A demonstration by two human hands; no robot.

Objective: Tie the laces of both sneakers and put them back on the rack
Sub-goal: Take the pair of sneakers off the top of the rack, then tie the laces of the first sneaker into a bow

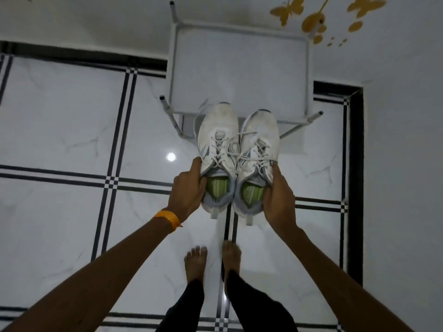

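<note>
Two white sneakers with green insoles are held side by side in the air, toes pointing at the rack. My left hand (185,189) grips the left sneaker (217,140) at its collar, thumb inside the opening. My right hand (279,196) grips the right sneaker (260,142) the same way. White laces with loose loops lie across both tongues and cross between the shoes; whether they are knotted I cannot tell. The white metal rack (239,68) stands just beyond the toes, against the wall, its top shelf bare.
White marble floor tiles with black-and-white border strips (112,180) spread around. My bare feet (213,259) stand below the sneakers. Yellow butterfly stickers (314,17) decorate the wall behind the rack. A black skirting strip (357,164) runs along the right wall.
</note>
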